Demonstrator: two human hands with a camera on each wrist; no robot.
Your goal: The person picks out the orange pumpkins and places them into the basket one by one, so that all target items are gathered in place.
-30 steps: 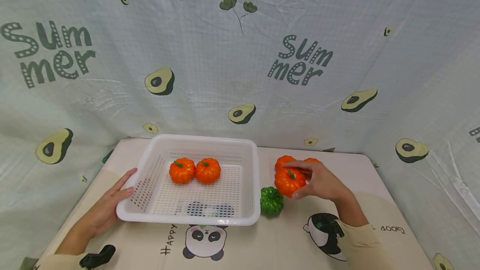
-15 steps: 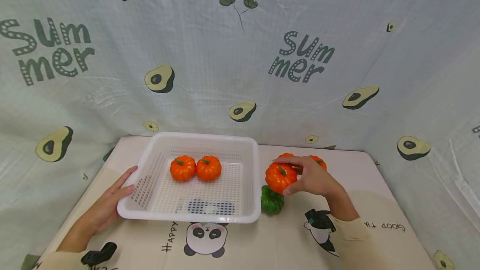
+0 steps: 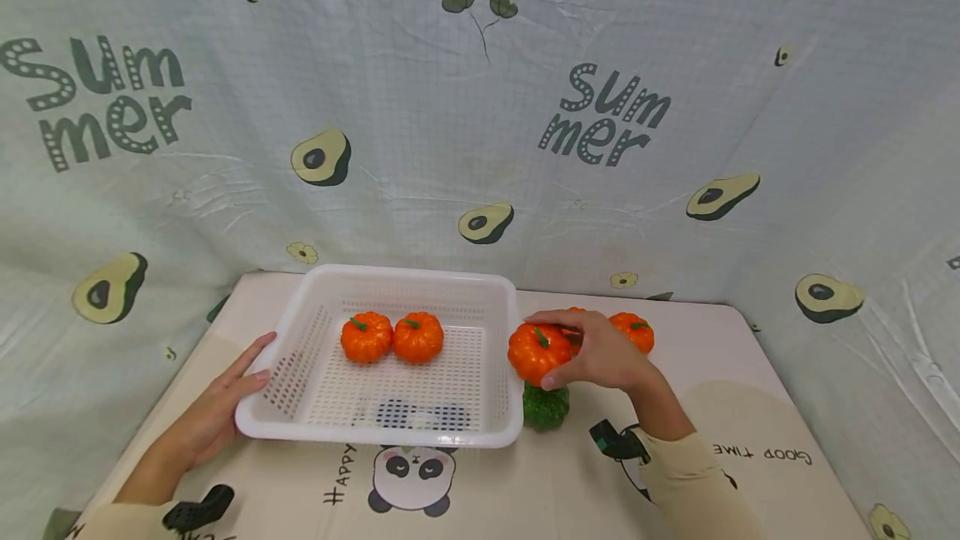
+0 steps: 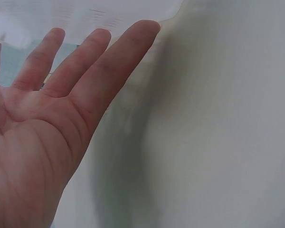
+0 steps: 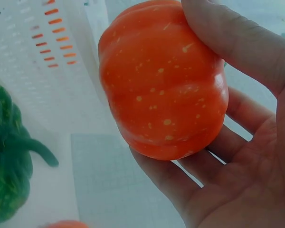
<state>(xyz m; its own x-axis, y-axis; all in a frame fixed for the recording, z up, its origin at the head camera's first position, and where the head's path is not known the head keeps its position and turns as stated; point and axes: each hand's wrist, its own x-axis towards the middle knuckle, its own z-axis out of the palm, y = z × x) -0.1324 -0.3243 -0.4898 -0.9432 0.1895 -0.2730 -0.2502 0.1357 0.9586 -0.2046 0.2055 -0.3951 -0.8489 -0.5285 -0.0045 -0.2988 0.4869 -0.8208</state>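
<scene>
An orange pumpkin [image 3: 538,354] with a green stem is gripped between the thumb and fingers of my right hand [image 3: 603,352], beside the basket's right rim. The right wrist view shows this pumpkin's speckled, ribbed skin [image 5: 164,85] close up. My left hand [image 3: 213,415] has its fingers extended against the left side of the white plastic basket [image 3: 382,438]. In the left wrist view the fingertips [image 4: 145,28] meet the basket's wall. Two orange pumpkins [image 3: 366,337] sit side by side in the basket. A green pumpkin [image 3: 546,408] stands partly hidden below the held one.
Behind my right hand lie another orange pumpkin [image 3: 633,332] and one mostly hidden by the hand. The table [image 3: 480,498] has a printed panda and lettering. A patterned curtain [image 3: 405,215] hangs along the table's back edge.
My right hand has carried the orange pumpkin leftward to the basket's right rim, uncovering more of a pumpkin behind it. The left hand and basket stay in place.
</scene>
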